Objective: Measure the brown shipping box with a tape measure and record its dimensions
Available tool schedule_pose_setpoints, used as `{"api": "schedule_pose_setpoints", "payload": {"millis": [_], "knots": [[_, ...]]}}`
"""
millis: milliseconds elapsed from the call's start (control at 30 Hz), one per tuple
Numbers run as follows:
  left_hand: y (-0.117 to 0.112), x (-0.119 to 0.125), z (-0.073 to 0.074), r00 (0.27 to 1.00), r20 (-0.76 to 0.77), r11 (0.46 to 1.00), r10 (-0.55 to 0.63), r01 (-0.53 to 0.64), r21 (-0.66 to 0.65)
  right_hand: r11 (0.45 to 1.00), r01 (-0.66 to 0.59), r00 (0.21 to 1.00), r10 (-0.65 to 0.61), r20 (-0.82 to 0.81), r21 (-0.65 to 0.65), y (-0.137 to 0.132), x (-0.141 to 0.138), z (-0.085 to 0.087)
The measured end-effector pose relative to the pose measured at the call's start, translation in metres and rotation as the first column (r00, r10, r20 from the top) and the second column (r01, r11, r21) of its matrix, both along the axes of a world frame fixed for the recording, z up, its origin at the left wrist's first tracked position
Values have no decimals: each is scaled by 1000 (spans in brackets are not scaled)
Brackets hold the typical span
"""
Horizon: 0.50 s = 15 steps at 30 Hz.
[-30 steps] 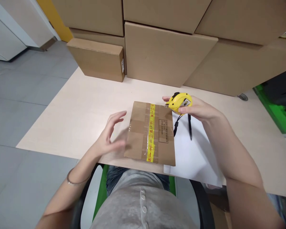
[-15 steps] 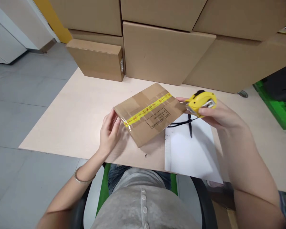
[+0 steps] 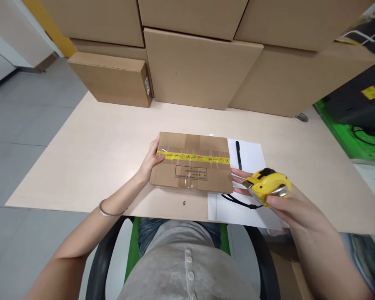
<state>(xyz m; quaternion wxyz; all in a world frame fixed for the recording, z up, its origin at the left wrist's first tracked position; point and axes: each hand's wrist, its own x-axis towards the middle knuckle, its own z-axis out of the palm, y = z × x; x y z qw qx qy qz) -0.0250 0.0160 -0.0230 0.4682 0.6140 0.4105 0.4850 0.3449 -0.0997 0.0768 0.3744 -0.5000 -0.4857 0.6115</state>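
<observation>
A small cardboard box (image 3: 200,146) with yellow printed tape across its top lies level in front of me, over the table. My left hand (image 3: 151,162) grips its left end, thumb on the top by the tape. In my right hand (image 3: 278,204) is a yellow tape measure (image 3: 265,185) with a black wrist strap (image 3: 240,203) dangling from it. The fingertips of that hand reach the box's right edge; whether they support it from below is hidden. White paper (image 3: 253,154) with a black pen (image 3: 238,154) on it lies partly under the box.
Large cardboard boxes (image 3: 196,71) are stacked along the table's back edge. A flatter box (image 3: 112,79) stands at the back left. On the right are a green surface (image 3: 359,141) and a black case (image 3: 346,104). The pale tabletop (image 3: 90,158) extends to the left.
The box has turned from a slanted, tilted pose to nearly square with me. My right hand has come nearer with the tape measure, and the view has shifted slightly right.
</observation>
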Motion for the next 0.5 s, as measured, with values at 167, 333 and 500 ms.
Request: {"api": "schedule_pose_setpoints", "payload": {"millis": [167,333,500], "knots": [[4,-10,-1,992,88,990,-89,98,-101,989,151,987,-151,58,1,28,4,9],[3,-8,-12,991,114,995,-71,79,-61,971,69,968,-121,221,229,77,-40,39],[3,-8,-19,998,58,1000,-23,24,-7,818,-379,892,200,405,432,128,-120,50]]}}
